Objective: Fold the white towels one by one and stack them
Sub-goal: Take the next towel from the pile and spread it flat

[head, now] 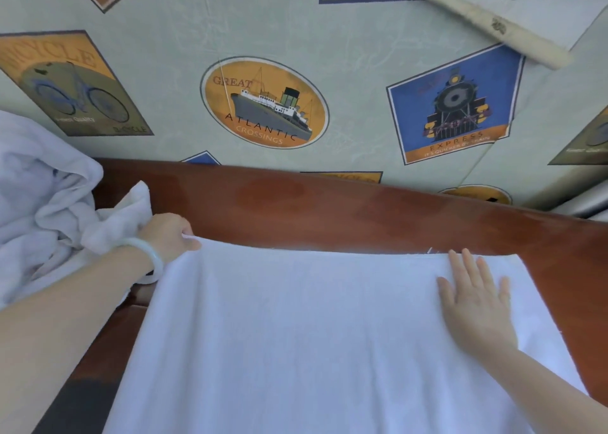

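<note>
Pale green wallpaper (164, 71) fills the upper half of the view, printed with travel badges: an orange oval with a ship (265, 102), a blue panel with a locomotive (452, 104) to its right, and a bicycle panel (70, 83) to its left. Below it runs a polished reddish-brown wooden tabletop (329, 209), its far edge curving across the frame.

A white towel (296, 335) lies spread flat on the tabletop, reaching from its far edge down to the bottom of the view, mostly smooth with shallow creases near the lower middle. A crumpled heap of white towels (39, 196) sits at the left, just beside the spread one.

The left hand (167, 233) is at the spread towel's far left corner, its fingers (190, 241) pinched together on the cloth edge there; the forearm crosses in front of the heap. A pale jade-coloured bangle (148, 249) circles that wrist.

The right hand (473, 302) lies palm down on the towel near its far right corner, fingers (468, 265) straight and slightly spread, pressing flat and gripping nothing.
</note>
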Motion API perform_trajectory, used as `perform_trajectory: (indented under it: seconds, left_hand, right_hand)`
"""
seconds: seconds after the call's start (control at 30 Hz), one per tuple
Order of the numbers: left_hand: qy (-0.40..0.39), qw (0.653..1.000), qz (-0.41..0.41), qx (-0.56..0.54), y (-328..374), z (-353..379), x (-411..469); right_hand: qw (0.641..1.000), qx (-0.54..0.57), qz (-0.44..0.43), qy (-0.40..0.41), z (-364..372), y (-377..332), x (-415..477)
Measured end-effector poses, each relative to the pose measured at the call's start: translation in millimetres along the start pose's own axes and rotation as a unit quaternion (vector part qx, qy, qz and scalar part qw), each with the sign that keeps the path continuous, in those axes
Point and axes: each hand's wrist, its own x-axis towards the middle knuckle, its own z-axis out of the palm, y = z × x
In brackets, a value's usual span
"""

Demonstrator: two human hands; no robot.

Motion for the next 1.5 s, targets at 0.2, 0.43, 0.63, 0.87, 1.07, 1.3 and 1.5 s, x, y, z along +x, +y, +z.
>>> perform_trajectory:
  seconds: [0.2, 0.43, 0.63, 0.87, 1.07, 1.3, 1.5]
  left_hand:
    - [0.219, 0.955, 0.063, 0.19, 43, 34, -46]
    - [0.085, 0.986, 0.055, 0.133, 94, 109, -94]
    - [0.066, 0.989, 0.019, 0.131, 74, 106, -77]
    - [0.085, 0.962, 0.242, 0.096, 169, 151, -150]
    - [0.036, 0.963, 0.226, 0.139, 204, 168, -166]
    - [0.031, 0.962, 0.222, 0.158, 205, 173, -161]
    - [0.048, 0.964, 0.201, 0.167, 205, 178, -160]
  right_hand:
    - [1.0, 0.002, -0.001, 0.003, 1, 0, 0]
    - [1.0, 0.004, 0.0, 0.007, -1, 0, -1]
    - [1.0, -0.005, -0.001, 0.005, -1, -2, -2]
    - [1.0, 0.003, -0.002, -0.002, 0, -2, -1]
    - [0.996, 0.084, -0.005, -0.032, -24, -8, -9]
    - [0.974, 0.07, -0.215, -0.021, -20, 3, -116]
    - [0.996, 0.081, -0.042, -0.01, -33, 79, -90]
